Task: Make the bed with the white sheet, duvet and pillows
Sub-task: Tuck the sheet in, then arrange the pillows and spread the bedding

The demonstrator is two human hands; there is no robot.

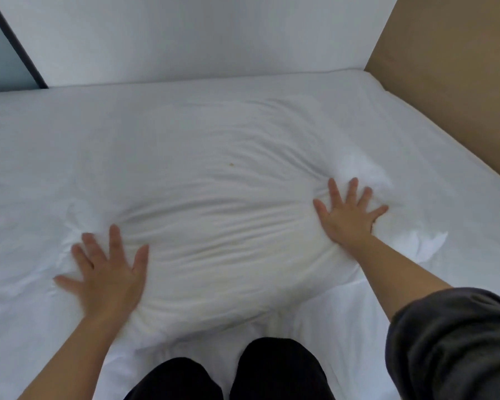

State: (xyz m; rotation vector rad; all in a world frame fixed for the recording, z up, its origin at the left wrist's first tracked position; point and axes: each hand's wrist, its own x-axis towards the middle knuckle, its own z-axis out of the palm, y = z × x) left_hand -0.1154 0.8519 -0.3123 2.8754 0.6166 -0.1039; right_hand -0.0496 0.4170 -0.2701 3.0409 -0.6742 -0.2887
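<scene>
Head view, pillow: I see one white pillow (228,197) lying flat in the middle of the bed, long side across my view, its cover creased between the two hands.
Head view, left hand: the left hand (107,272) lies flat on the pillow's near left end, fingers spread wide, holding nothing; it looks motion-blurred.
Head view, right hand: the right hand (348,215) presses the right end the same way, palm down and fingers splayed, grey sleeve (451,342) pushed up the forearm.
Head view, sheet: the white sheet (41,145) covers the mattress up to the white wall (185,33) and the tan panel (445,82); it is rumpled just beside each hand.
Head view, knees: my knees (274,368) rest on the sheet at the pillow's near edge.
Head view, duvet: not in view.
Risk, sheet: kneeling weight plus outward strokes could drag the sheet into fresh wrinkles or loosen its tuck.
Risk, pillow: uneven pressure could bunch the filling at one end and leave it lopsided.
Risk, mark: a small yellowish speck (231,164) sits on the cover; rubbing might smear it.
</scene>
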